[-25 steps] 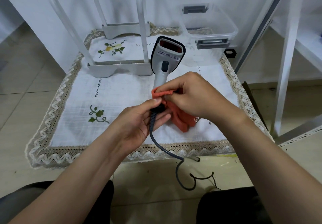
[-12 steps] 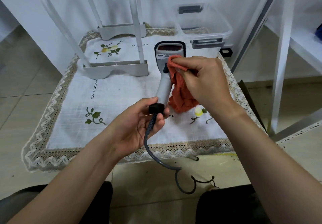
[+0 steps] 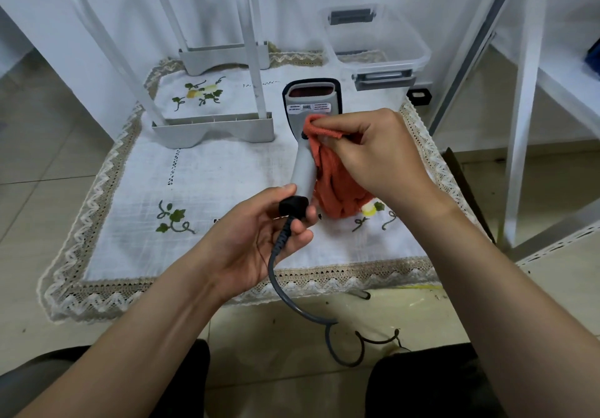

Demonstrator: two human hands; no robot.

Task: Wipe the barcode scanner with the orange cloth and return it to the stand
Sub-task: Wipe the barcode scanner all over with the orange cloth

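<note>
Scanner wipe looks about midway to me: the barcode scanner (image 3: 304, 161) is held upright over the table (image 3: 227, 187), head up, window facing the camera. The left hand (image 3: 259, 235) is curled round the black boot at the bottom of the handle. The right hand (image 3: 373, 151) has the orange cloth (image 3: 337, 187) bunched in its fingers and pressed against the neck, just under the label. Tip imo: hold the base steady, drag the cloth down the handle, then do the head and window. Mind the cable (image 3: 276, 274) hanging off the table edge before heading for the white stand (image 3: 214, 130) back left.
</note>
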